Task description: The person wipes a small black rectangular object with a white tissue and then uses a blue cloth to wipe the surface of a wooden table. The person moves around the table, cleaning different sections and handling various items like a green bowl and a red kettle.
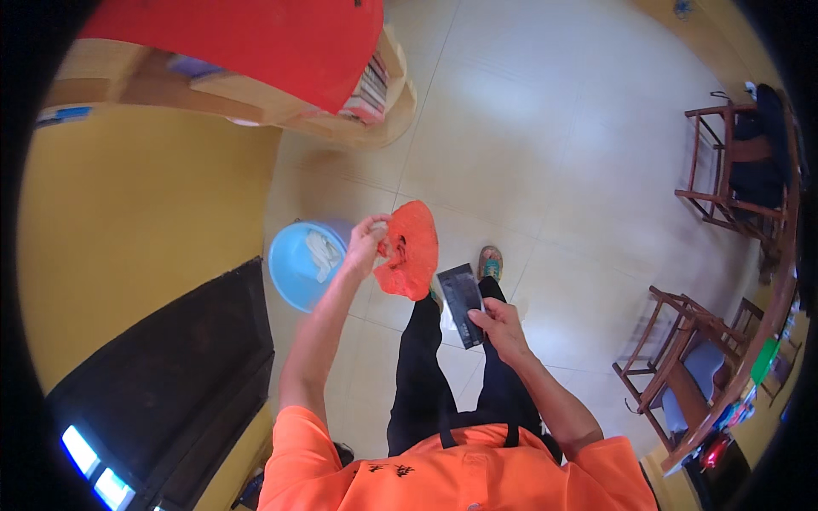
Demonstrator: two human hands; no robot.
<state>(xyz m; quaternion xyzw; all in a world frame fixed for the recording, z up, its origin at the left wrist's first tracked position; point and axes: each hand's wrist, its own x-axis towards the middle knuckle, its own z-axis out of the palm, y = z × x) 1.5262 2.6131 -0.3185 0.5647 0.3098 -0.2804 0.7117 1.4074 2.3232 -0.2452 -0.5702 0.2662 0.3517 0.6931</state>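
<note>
An orange-red plastic bag [415, 247] hangs from my left hand [368, 245], whose fingers pinch its left edge. Dark markings show on the bag's side. My right hand [503, 328] grips a flat, dark rectangular packet [460, 298] by its lower right edge, thumb on top. Something white peeks out behind that packet, too covered to name. Just left of my left hand, a light blue bucket [288, 271] stands on the floor. Crumpled white stuff [323, 255], like cloth or tissue, lies inside it.
A wooden shelf unit [394, 119] with a red top [256, 43] and books stands at the far left. Wooden chairs [724, 170] line the right, beside a long table [741, 366] with small items. A dark panel [179, 375] is on the yellow wall at left.
</note>
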